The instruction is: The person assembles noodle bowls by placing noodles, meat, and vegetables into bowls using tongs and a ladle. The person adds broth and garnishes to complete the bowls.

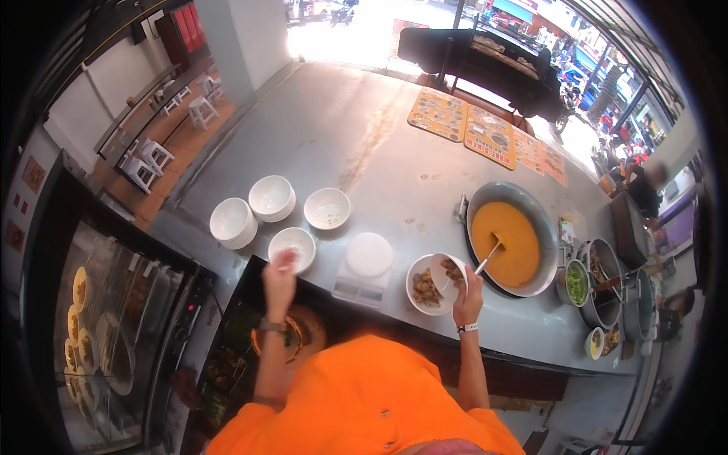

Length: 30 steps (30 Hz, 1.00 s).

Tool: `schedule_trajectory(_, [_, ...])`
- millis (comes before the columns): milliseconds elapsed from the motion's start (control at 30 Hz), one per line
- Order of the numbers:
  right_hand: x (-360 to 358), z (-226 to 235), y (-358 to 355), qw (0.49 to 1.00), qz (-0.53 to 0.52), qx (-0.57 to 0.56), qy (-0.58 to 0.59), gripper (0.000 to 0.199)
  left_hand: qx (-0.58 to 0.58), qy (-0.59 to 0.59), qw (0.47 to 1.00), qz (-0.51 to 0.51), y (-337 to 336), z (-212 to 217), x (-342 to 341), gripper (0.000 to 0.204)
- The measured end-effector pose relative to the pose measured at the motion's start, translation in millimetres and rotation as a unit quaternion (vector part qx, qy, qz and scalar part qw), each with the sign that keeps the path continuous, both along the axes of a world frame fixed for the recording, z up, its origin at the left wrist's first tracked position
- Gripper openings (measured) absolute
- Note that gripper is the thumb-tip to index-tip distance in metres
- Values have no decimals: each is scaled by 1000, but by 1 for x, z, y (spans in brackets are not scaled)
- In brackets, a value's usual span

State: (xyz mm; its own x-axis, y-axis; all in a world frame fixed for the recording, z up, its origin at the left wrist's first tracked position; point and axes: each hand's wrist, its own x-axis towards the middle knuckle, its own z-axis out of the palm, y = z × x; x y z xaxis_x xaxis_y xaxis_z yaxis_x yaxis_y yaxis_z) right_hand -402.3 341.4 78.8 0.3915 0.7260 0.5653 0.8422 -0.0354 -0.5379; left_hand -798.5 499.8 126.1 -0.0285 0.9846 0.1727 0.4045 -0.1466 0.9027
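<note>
A steel tabletop (379, 144) fills an open street-side stall, menus along its far edge. At the near edge the right hand (464, 292) is closed on the rim of a bowl (432, 284) holding food, just beside a wide pan (506, 239) of orange soup with a ladle (489, 256) in it. The left hand (279, 274) pinches the rim of an empty bowl (293, 249) near three stacked whites. A tilted bowl could spill over the near edge, and soup may drip between pan and bowl.
</note>
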Motion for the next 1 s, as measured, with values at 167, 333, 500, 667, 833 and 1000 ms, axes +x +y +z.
schedule_trajectory(167, [6,-1,-2,990,50,-18,133,37,-157,-87,917,-357,-13,-21,115,35])
schedule_trajectory(333, [18,0,-11,960,47,27,275,39,-106,-93,877,-459,-6,-45,216,46])
schedule_trajectory(500, [25,6,10,942,80,-15,325,40,-47,0,859,-510,18,-87,242,43])
schedule_trajectory(667, [54,-24,7,951,35,-52,303,42,-291,-206,797,-488,1,-60,245,39])
schedule_trajectory(833, [35,-9,7,986,58,22,155,40,-240,-275,826,-430,-14,-92,243,37])
schedule_trajectory(1000, [31,-22,15,996,82,9,35,39,-215,-233,888,-332,-20,-108,193,33])
